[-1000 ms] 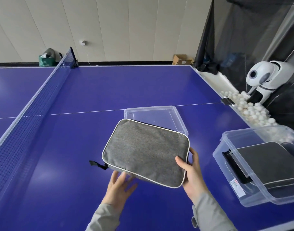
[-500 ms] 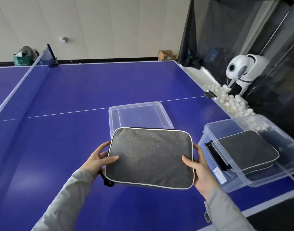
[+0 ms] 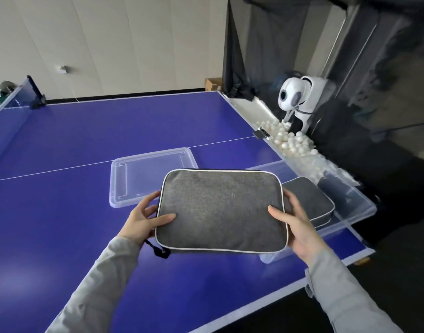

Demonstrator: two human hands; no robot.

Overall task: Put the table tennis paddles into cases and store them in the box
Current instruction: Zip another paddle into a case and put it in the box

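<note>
Single head-worn wide-angle view, looked forward and down over blue table tennis table point(image 3: 86, 140) from its near right corner. Close on grey paddle case point(image 3: 221, 210) at centre; far wall point(image 3: 134, 44) and ball robot point(image 3: 295, 97) farther back.

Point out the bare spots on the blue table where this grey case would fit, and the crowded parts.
Bare blue table lies between the net and the clear lid, and nearer, left of the left hand. The right edge is crowded: the clear box already holds a grey case, and white balls are piled beyond it.
</note>
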